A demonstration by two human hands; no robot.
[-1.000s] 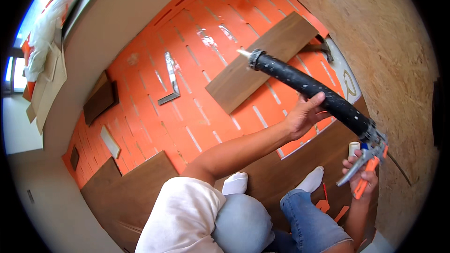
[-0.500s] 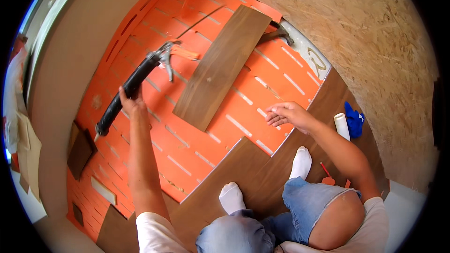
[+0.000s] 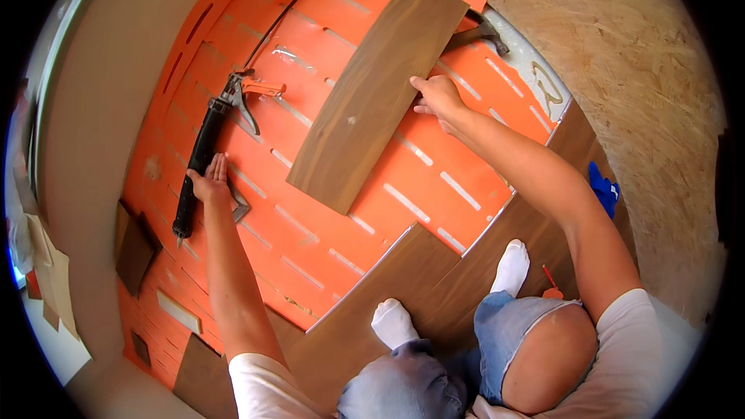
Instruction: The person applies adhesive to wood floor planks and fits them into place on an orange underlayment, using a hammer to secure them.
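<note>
A black caulking gun (image 3: 203, 143) with an orange handle and a long hooked rod lies on the orange slotted underlay (image 3: 310, 252), to the left. Beside its barrel is my left hand (image 3: 211, 178), fingers stretched out and thumb against the gun. A loose brown wood-look floorboard (image 3: 365, 116) lies slantwise across the underlay. My right hand (image 3: 438, 98) grips its right edge, thumb on top and the other fingers curled at the side. From under the board's far right edge a hammer (image 3: 487, 35) sticks out, the rest of it covered.
Laid floorboards (image 3: 403, 271) with a stepped edge are under my feet. Offcuts, including a dark piece (image 3: 138, 252) and a pale strip (image 3: 178, 312), lie at left. A blue cloth-like item (image 3: 603, 188) and a red pencil (image 3: 548, 275) are at right. A chipboard wall (image 3: 613, 62) rises beyond.
My left hand has set the caulking gun down on the underlay and loosened its fingers. My right hand has reached forward from above the underlay and taken hold of the loose floorboard's edge.
</note>
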